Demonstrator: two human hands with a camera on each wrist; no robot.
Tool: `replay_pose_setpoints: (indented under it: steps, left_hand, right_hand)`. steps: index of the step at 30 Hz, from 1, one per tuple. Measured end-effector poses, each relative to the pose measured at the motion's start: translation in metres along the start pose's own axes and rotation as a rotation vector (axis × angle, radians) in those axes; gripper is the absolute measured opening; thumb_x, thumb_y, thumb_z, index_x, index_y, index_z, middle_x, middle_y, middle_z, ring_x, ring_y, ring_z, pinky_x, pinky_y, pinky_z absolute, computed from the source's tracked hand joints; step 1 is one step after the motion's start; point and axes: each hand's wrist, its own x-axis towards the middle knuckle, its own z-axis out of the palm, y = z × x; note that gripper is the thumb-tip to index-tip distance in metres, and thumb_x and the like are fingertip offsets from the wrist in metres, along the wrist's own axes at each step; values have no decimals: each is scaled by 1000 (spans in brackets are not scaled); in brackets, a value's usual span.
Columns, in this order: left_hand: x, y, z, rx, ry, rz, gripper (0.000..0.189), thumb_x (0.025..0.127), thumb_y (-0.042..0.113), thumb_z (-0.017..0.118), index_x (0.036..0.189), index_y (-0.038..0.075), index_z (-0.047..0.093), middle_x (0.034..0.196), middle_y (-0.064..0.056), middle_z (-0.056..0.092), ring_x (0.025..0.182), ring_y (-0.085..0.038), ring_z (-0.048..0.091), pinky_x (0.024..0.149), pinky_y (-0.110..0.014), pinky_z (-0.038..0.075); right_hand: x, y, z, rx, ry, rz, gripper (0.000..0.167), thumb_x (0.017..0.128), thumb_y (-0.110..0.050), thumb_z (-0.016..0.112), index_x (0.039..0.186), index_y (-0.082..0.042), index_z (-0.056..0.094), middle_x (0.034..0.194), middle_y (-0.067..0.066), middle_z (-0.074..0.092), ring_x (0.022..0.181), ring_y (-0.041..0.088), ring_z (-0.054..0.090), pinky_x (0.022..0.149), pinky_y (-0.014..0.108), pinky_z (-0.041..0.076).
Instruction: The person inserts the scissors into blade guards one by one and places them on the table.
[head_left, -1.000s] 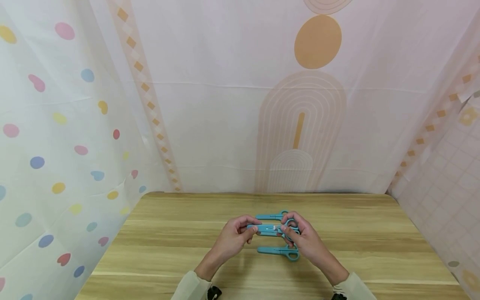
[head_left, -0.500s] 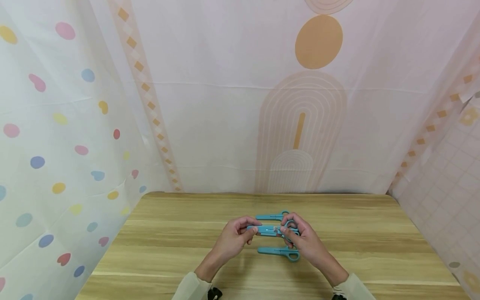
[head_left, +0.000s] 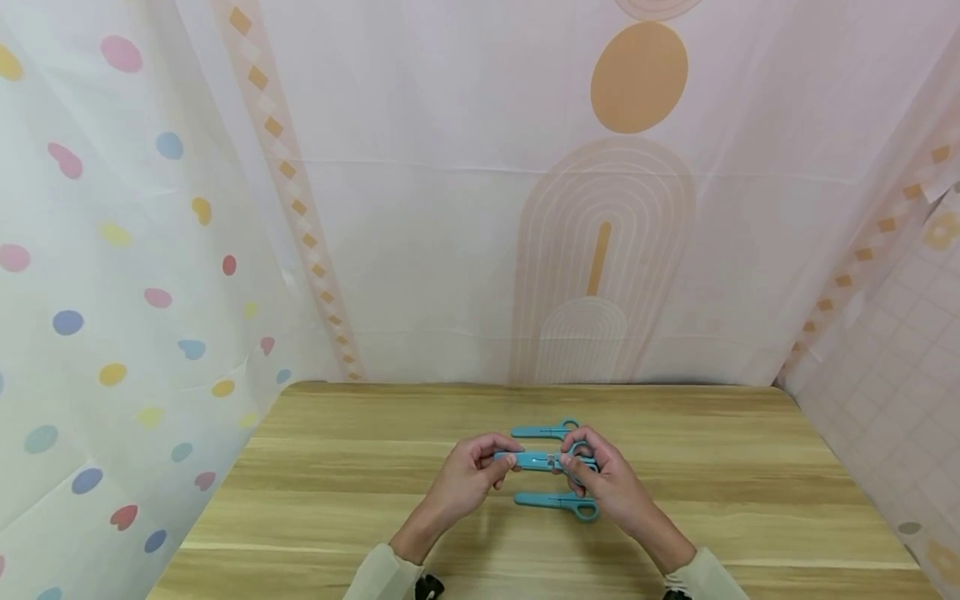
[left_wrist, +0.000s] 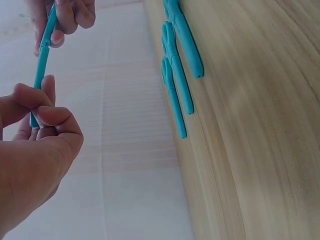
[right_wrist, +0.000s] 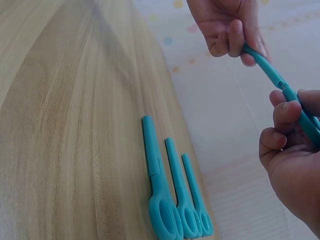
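Both hands hold one pair of turquoise scissors (head_left: 573, 461) crosswise above the table, its blades inside a matching cover (head_left: 534, 461). My left hand (head_left: 465, 477) pinches the cover's tip between thumb and fingers. At the other end my right hand (head_left: 617, 485) grips the finger loops, partly hiding them. A small greyish notch shows where cover and handles meet in the right wrist view. Three more covered scissors lie side by side on the table: a near pair (right_wrist: 159, 190), a middle pair (right_wrist: 179, 185) and a far pair (right_wrist: 196, 192). The held pair mostly hides the middle one in the head view.
The wood-grain table (head_left: 337, 500) has its far edge against a pale patterned curtain (head_left: 435, 250). A dotted curtain (head_left: 135, 333) hangs at the left, and a checked one (head_left: 900, 375) at the right.
The held scissors have tipped slightly and sit a touch lower in the head view, covering more of the middle pair. Both hands keep their grip in nearly the same place.
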Motion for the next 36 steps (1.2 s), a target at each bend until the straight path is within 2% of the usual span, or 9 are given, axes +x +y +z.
replay_pose_setpoints:
  steps: [8, 19, 28, 32, 36]
  left_hand:
    - [-1, 2, 1, 2, -5, 3, 16, 100, 11, 59, 112, 8, 69, 89, -2, 68, 66, -12, 53, 58, -22, 43]
    - [0, 1, 2, 6, -1, 5, 14, 99, 10, 60, 110, 6, 69, 88, -3, 68, 65, -12, 52, 56, -21, 42]
    - [-2, 4, 0, 26, 4, 1, 14, 99, 10, 60, 109, 8, 69, 87, -2, 67, 65, -11, 53, 56, -21, 42]
    - [-3, 4, 1, 21, 2, 2, 14, 98, 11, 61, 109, 7, 70, 86, -2, 67, 65, -11, 54, 57, -22, 44]
    - [-4, 4, 1, 22, 5, 3, 15, 99, 12, 61, 110, 8, 70, 82, 0, 65, 64, -11, 54, 51, -21, 40]
  right_hand:
    - [0, 0, 2, 26, 8, 30, 23, 104, -17, 52, 110, 4, 45, 96, 22, 62, 62, 8, 47, 59, 24, 44]
    - [-1, 0, 4, 51, 19, 49, 23, 103, -18, 54, 109, 3, 44, 95, 20, 63, 62, 7, 47, 58, 23, 42]
    - [-1, -1, 7, 71, 13, 62, 27, 104, -18, 52, 113, 5, 42, 95, 11, 63, 63, 7, 47, 59, 23, 42]
    - [0, -3, 10, 44, 14, 71, 28, 104, -18, 53, 113, 7, 42, 95, 14, 62, 63, 7, 48, 59, 24, 44]
    - [0, -5, 13, 13, 11, 66, 27, 104, -18, 53, 112, 6, 44, 96, 20, 61, 63, 8, 49, 58, 26, 46]
